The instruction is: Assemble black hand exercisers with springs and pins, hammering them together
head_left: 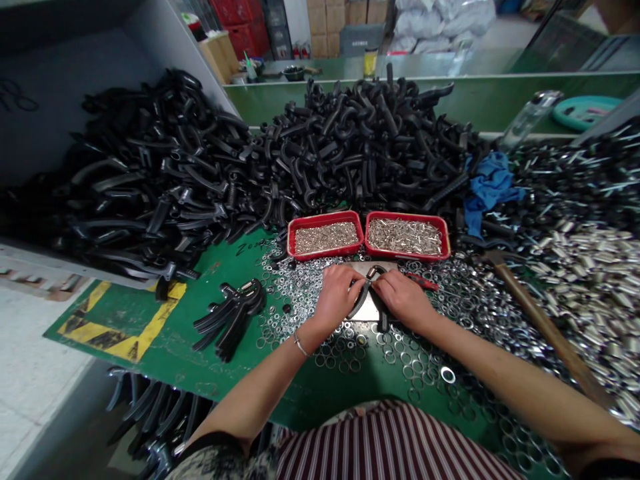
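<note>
My left hand [339, 293] and my right hand [403, 297] meet over a small metal plate [369, 311] on the green table [210, 333]. Both have their fingers pinched on a black curved handle part [371, 283] that lies across the plate. Loose metal rings [300, 293] lie scattered all around the plate and under my wrists. Just beyond my hands stand two red trays, the left red tray [325, 237] with small metal bits, the right red tray [407, 237] with metal pins. A red-handled tool [423, 283] lies right of my right hand.
A big heap of black handles [240, 153] fills the back and left. A small bundle of handles [233, 317] lies left of my hands. A hammer [540, 320] lies at the right among metal sleeves [595, 267]. A blue cloth [490, 187] sits behind.
</note>
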### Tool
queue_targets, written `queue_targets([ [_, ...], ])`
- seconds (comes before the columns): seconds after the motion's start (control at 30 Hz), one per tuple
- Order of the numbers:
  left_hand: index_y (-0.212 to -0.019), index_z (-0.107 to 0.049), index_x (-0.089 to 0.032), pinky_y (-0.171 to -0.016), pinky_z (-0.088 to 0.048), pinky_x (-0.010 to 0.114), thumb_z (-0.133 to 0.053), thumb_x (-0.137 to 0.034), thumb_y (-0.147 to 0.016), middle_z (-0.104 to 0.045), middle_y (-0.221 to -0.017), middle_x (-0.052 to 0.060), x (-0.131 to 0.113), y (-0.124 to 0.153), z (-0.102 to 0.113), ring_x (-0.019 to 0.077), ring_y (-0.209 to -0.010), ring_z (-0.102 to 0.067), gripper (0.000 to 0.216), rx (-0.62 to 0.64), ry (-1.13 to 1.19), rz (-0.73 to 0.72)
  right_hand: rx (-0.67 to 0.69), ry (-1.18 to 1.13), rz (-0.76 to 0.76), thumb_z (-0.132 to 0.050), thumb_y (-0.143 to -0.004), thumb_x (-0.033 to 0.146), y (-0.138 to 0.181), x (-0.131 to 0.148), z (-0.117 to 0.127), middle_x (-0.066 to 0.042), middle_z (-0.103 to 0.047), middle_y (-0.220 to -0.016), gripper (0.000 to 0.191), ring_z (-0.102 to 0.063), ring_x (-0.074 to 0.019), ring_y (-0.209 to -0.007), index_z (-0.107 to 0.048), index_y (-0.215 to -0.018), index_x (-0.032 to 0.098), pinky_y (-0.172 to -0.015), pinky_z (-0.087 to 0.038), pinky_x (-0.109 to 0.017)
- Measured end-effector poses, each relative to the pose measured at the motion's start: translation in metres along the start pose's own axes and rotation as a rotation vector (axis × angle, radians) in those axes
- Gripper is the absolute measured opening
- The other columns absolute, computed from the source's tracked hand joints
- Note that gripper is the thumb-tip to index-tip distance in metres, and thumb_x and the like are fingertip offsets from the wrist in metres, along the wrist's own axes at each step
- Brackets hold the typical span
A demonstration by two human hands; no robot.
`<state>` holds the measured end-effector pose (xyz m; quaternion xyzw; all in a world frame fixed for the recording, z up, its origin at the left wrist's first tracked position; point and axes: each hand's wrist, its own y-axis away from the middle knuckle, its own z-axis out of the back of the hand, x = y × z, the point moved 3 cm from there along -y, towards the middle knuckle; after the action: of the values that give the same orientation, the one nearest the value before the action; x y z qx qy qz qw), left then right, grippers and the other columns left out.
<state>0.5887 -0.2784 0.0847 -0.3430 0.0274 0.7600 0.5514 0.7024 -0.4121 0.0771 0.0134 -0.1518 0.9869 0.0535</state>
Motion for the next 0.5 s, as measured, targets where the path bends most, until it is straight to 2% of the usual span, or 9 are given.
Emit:
queue_targets([
  [0.23, -0.094, -0.065, -0.021, -0.095, -0.04, 0.04, -0.058, -0.032, -0.098, -0.068, -0.097, 0.004, -0.0021, -0.0001, 0.0022, 0.0224, -0.101, -0.058, 0.013, -0.009, -0.002, -0.01, 0.012, 0.052, -0.018, -0.038, -0.103, 0.018, -0.0016, 0.0038, 0.0012, -0.013, -0.062, -0.087, 0.031, -0.054, -0.0269, -0.087, -0.067, -0.091, 0.016, -0.076, -0.046, -0.038],
  [0.5, -0.095, -0.065, -0.021, -0.095, -0.04, 0.04, -0.058, -0.031, -0.098, -0.068, -0.098, 0.004, -0.0028, 0.0016, 0.0053, 0.0221, -0.101, -0.057, 0.012, -0.016, 0.001, -0.021, 0.068, 0.12, 0.037, -0.041, -0.101, 0.014, -0.0042, 0.008, 0.0037, -0.014, -0.062, -0.088, 0.026, -0.053, -0.0273, -0.086, -0.066, -0.09, 0.013, -0.073, -0.047, -0.037],
])
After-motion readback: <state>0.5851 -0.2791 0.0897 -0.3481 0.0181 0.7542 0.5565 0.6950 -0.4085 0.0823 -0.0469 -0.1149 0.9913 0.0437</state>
